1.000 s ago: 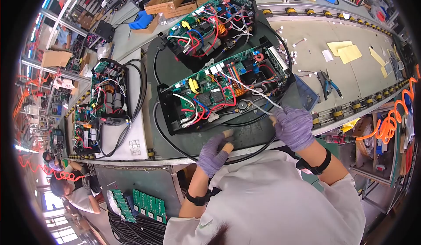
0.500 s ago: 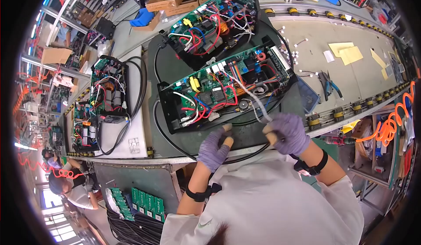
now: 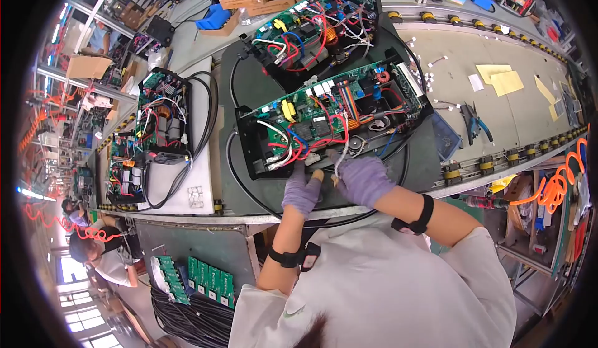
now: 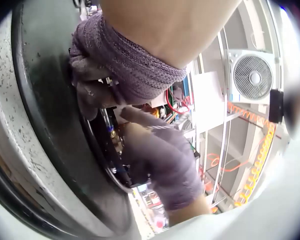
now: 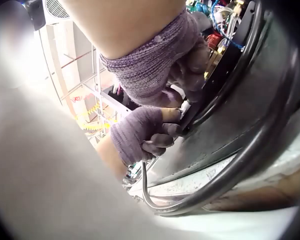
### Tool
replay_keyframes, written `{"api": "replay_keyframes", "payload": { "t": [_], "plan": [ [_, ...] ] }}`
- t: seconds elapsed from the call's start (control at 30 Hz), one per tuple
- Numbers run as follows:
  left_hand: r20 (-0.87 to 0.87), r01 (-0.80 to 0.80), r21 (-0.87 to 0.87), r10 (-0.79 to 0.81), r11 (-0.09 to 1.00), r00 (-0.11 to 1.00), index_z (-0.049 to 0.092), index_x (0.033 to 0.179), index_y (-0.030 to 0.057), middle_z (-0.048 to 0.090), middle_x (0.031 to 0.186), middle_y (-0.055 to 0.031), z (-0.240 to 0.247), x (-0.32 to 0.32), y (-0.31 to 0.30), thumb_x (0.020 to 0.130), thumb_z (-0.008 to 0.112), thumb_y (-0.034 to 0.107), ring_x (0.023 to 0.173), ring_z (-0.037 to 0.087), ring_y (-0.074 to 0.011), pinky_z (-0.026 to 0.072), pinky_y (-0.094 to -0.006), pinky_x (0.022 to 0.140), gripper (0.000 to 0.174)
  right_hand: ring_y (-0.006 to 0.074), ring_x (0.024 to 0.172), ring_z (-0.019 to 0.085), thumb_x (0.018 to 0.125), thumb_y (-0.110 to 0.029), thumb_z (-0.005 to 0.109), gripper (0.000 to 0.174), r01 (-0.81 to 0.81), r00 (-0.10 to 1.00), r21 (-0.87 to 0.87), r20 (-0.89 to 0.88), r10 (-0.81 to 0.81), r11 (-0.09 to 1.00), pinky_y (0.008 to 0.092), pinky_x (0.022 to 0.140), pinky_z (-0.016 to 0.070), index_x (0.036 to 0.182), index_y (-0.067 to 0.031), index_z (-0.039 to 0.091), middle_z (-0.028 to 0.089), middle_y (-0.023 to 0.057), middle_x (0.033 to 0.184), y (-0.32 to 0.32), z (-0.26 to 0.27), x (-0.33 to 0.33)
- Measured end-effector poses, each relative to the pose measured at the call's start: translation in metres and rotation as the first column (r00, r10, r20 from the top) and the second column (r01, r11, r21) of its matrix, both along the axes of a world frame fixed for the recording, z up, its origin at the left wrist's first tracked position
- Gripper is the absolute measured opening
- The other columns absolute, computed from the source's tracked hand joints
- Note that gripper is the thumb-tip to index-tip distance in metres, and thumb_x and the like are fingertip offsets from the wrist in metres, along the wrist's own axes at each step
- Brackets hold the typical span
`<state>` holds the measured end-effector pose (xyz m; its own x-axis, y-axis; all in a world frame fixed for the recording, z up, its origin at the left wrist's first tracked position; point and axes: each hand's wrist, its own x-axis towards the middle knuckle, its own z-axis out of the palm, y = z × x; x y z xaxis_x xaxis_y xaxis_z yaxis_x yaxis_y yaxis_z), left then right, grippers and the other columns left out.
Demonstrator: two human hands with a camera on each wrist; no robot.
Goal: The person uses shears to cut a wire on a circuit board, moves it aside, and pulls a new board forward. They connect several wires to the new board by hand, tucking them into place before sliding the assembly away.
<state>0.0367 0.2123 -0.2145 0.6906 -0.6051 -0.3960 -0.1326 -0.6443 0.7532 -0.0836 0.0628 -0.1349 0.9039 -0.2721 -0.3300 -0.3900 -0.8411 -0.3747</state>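
The fingertips of the left hand [image 3: 302, 189] are partly hidden in the head view by the near wall of the open black casing [image 3: 249, 152], and those of the right hand [image 3: 366, 180] are turned down out of sight. In that view the casing is seen on the worktop [image 3: 398, 164], at 12 o'clock from the hands. Both wrists are held low over its near edge, the forearms brought in from 5 and 7 o'clock. By the right hand, whose fingers are bent closed, a white twisted wire [image 3: 344, 137] is gripped; it is led up to the circuit board [image 3: 317, 117]. The left hand is half closed, its fingers curled in the right wrist view, but whether anything is held cannot be told. A small white piece [image 5: 184, 106] is shown there just beside its thumb tip, too blurred to be named. Pliers [image 3: 476, 124], at 2 o'clock from the right hand, are shown only in the head view; the whole fan [image 4: 253, 76] only in the left wrist view.
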Motion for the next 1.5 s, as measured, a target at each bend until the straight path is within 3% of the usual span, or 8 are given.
{"api": "replay_keyframes", "payload": {
  "t": [0.1, 0.27, 0.37, 0.6, 0.9, 1.13, 1.23, 1.5],
  "plan": [
    [-0.47, -0.179, -0.18, 0.076, 0.967, 0.88, 0.017, 0.155, 0.0164, 0.06, 0.07, -0.0063, 0.042, -0.008, 0.001, 0.089, 0.064, 0.007, 0.048, 0.051, -0.0093, 0.04, -0.0255, 0.044, 0.081, 0.0346, 0.079, 0.068, 0.084, -0.035, 0.063, 0.058, -0.004, 0.999, 0.036, 0.033, 0.003, 0.999, 0.0466, 0.068, 0.0537, 0.134, -0.0093, 0.049, 0.069, 0.0175, 0.094, 0.004, -0.017, 0.013],
    [-0.089, 0.176, -0.166, -0.193, 0.97, 0.977, 0.022, 0.154, 0.0159, 0.059, 0.069, -0.0098, 0.019, 0.007, 0.022, 0.09, 0.064, 0.013, 0.053, 0.055, -0.0171, 0.045, -0.0316, 0.05, 0.077, 0.0313, 0.073, 0.068, 0.083, -0.034, 0.067, 0.075, -0.065, 0.993, 0.207, 0.112, 0.042, 0.976, 0.0437, 0.062, 0.0538, 0.146, -0.0105, 0.035, 0.068, 0.0186, 0.088, -0.012, -0.048, 0.017],
    [0.047, 0.3, -0.053, -0.297, 0.953, 0.954, 0.023, 0.153, 0.0136, 0.06, 0.071, -0.0127, 0.026, 0.012, 0.025, 0.09, 0.064, 0.018, 0.058, 0.059, -0.0237, 0.0477, -0.0352, 0.055, 0.075, 0.0227, 0.059, 0.065, 0.084, -0.03, 0.067, 0.072, 0.157, 0.988, 0.788, -0.126, -0.095, 0.595, 0.0362, 0.051, 0.052, 0.146, -0.0107, 0.036, 0.067, 0.0123, 0.085, -0.012, -0.029, 0.024],
    [0.363, 0.397, 0.25, -0.466, 0.883, 0.807, 0.02, 0.154, 0.0139, 0.066, 0.084, -0.0231, 0.035, 0.012, 0.023, 0.093, 0.058, 0.037, 0.071, 0.065, -0.0404, 0.0513, -0.0481, 0.064, 0.075, 0.0131, 0.047, 0.06, 0.086, -0.024, 0.063, 0.037, 0.195, 0.908, 0.975, -0.137, -0.395, 0.111, 0.0247, 0.041, 0.0444, 0.118, -0.0074, 0.055, 0.067, 0.0074, 0.078, 0.004, -0.047, 0.035],
    [0.255, 0.161, 0.353, -0.26, 0.922, 0.931, 0.027, 0.15, 0.0047, 0.067, 0.084, -0.0248, 0.038, -0.008, 0.017, 0.088, 0.061, 0.038, 0.08, 0.065, -0.0439, 0.0511, -0.0502, 0.071, 0.078, 0.0165, 0.046, 0.058, 0.085, -0.022, 0.067, 0.048, 0.218, 0.96, 0.945, -0.163, -0.227, 0.244, 0.0263, 0.037, 0.0441, 0.129, -0.0111, 0.051, 0.062, 0.0076, 0.065, -0.008, -0.027, 0.032],
    [0.062, 0.406, -0.093, -0.402, 0.909, 0.913, 0.028, 0.151, 0.0106, 0.064, 0.111, -0.0245, 0.036, 0.018, 0.02, 0.083, 0.068, 0.015, 0.102, 0.065, -0.0381, 0.0502, -0.0384, 0.088, 0.079, 0.0121, 0.069, 0.058, 0.086, -0.013, 0.066, 0.042, 0.095, 0.995, 0.909, -0.095, -0.019, 0.406, 0.0302, 0.064, 0.0498, 0.126, -0.0149, 0.054, 0.058, 0.0009, 0.075, 0.01, -0.015, 0.006],
    [0.115, 0.437, -0.302, -0.423, 0.847, 0.899, 0.034, 0.149, 0.0112, 0.064, 0.119, -0.0187, 0.034, 0.01, 0.029, 0.088, 0.066, 0.013, 0.108, 0.065, -0.0318, 0.0491, -0.0343, 0.092, 0.069, 0.0107, 0.068, 0.057, 0.088, -0.014, 0.065, 0.045, -0.161, 0.982, 0.663, 0.185, 0.049, 0.731, 0.0278, 0.062, 0.048, 0.13, -0.0157, 0.052, 0.056, 0.0001, 0.073, 0.006, -0.029, -0.002],
    [0.461, 0.377, -0.258, -0.23, 0.89, 0.857, 0.064, 0.116, 0.01, 0.067, 0.102, -0.0161, 0.028, -0.013, 0.02, 0.089, 0.066, 0.022, 0.09, 0.066, -0.0344, 0.0525, -0.0397, 0.077, 0.03, 0.0103, 0.068, 0.059, 0.086, -0.016, 0.064, 0.038, -0.122, 0.968, 0.86, 0.214, -0.133, 0.496, 0.0281, 0.062, 0.0505, 0.124, -0.013, 0.06, 0.06, 0.003, 0.077, -0.021, -0.001, -0.009]
  ]
}}
